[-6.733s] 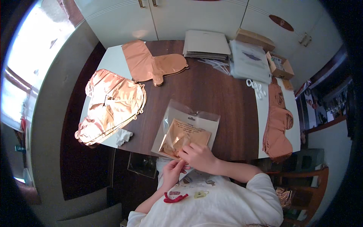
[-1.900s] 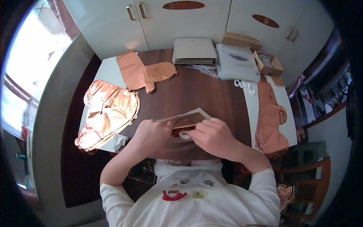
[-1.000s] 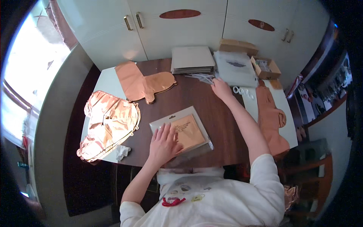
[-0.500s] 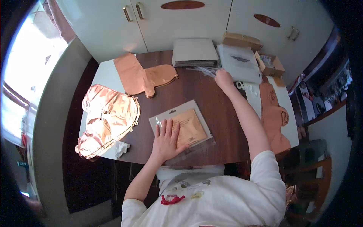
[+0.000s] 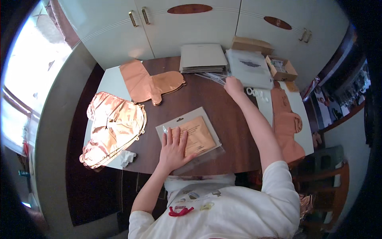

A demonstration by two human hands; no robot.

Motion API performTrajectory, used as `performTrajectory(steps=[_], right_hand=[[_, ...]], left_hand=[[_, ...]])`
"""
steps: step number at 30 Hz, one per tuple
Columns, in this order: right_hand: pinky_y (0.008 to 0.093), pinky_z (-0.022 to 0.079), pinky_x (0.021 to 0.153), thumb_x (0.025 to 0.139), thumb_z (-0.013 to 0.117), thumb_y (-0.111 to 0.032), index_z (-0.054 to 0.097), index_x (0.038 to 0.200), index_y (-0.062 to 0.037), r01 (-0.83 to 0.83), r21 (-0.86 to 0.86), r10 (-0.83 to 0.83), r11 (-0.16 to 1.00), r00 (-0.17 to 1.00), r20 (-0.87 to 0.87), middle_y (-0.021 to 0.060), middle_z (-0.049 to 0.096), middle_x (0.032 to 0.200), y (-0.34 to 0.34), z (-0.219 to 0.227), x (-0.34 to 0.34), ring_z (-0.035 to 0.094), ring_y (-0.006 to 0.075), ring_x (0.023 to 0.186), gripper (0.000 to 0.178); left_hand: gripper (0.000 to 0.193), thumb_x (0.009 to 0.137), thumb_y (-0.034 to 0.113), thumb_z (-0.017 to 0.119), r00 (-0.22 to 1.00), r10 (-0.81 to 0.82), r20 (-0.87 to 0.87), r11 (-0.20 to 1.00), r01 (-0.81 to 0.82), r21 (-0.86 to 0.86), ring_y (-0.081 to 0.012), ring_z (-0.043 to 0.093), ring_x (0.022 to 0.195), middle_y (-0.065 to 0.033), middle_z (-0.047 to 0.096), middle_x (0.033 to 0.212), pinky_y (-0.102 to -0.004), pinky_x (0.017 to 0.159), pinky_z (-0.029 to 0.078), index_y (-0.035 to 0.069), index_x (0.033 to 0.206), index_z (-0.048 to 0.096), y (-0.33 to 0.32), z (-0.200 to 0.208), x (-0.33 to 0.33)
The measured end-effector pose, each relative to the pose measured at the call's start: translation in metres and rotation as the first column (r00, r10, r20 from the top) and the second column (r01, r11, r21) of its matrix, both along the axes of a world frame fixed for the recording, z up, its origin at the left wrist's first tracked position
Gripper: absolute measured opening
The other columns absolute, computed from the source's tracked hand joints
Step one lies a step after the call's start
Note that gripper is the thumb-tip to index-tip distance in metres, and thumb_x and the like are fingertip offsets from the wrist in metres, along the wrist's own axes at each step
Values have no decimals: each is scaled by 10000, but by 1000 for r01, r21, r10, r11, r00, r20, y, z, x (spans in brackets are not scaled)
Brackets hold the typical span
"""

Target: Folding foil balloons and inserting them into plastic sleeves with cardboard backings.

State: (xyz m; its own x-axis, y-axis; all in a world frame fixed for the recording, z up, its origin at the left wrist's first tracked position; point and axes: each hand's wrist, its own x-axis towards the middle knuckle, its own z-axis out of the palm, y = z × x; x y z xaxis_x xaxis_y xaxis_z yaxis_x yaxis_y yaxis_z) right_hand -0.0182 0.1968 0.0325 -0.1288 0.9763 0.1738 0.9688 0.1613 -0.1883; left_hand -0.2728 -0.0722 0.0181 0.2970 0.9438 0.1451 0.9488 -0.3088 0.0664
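My left hand [image 5: 174,148] lies flat, fingers extended, on a clear plastic pouch [image 5: 213,134]. Inside the pouch are a grey backing card [image 5: 180,120] with a hang hole and a folded copper-coloured piece [image 5: 200,135] with print on it. At the far side of the table, my right hand [image 5: 234,86] is closed at the right ends of several thin clear straws [image 5: 211,77]. Its fingertips are partly hidden, so how many straws it grips does not show. Right of this hand lie small white rings or ribbon pieces [image 5: 257,93].
Shiny copper foil balloons [image 5: 115,125] lie flat at left, others [image 5: 149,84] behind them, and more [image 5: 284,123] at right. Grey cards [image 5: 203,55] are stacked at the back, beside clear bags [image 5: 250,67] and a small open cardboard box [image 5: 281,68]. Crumpled white tissue [image 5: 127,157] sits front left.
The view has shifted slightly. My right hand stays at the straws with little movement, and my left hand still rests on the pouch.
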Motion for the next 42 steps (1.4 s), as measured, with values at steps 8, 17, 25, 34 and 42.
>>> performTrajectory(steps=[8, 17, 25, 34, 42], right_hand=[[420, 467, 610, 778, 605, -90, 598, 794, -31, -326, 47, 323, 944, 889, -324, 158, 592, 745, -138, 48, 23, 601, 325, 693, 62], [372, 513, 597, 795, 630, -87, 575, 822, -59, -513, -21, 418, 858, 722, -552, 97, 585, 786, -276, 26, 35, 616, 284, 689, 68], [365, 499, 551, 763, 641, -30, 556, 805, -42, -388, 12, 339, 921, 788, -514, 100, 576, 739, -282, 4, 25, 616, 277, 642, 96], [382, 509, 553, 786, 625, -66, 503, 819, -65, -261, 151, 300, 954, 852, -428, 101, 595, 736, -267, -15, -10, 618, 301, 643, 126], [374, 492, 773, 725, 708, -283, 590, 1049, -107, -592, 88, 597, 801, 777, -200, 36, 589, 1022, -228, 6, 8, 573, 226, 921, 387]], left_hand=[[890, 776, 683, 467, 1000, 19, 1, 999, -19, -34, -447, 185, 1343, -226, 265, 1440, -568, 1076, 156, 53, 1391, 336, 3, 3, -1], [891, 783, 640, 505, 1000, 23, 15, 991, -21, -133, -429, 131, 1368, -217, 207, 1473, -551, 1089, 118, 52, 1412, 278, 4, 8, 1], [910, 775, 695, 460, 1000, 22, -7, 998, -22, -65, -432, 147, 1364, -214, 244, 1463, -564, 1083, 122, 49, 1399, 315, 4, 2, 0], [742, 774, 656, 503, 1000, -6, 22, 998, 7, -56, -449, 163, 1352, -216, 254, 1455, -579, 1074, 132, 233, 1375, 403, 3, 7, 1], [704, 776, 621, 531, 999, 3, 45, 998, 0, -64, -453, 170, 1346, -214, 246, 1455, -584, 1067, 148, 257, 1367, 412, 3, 8, 0]])
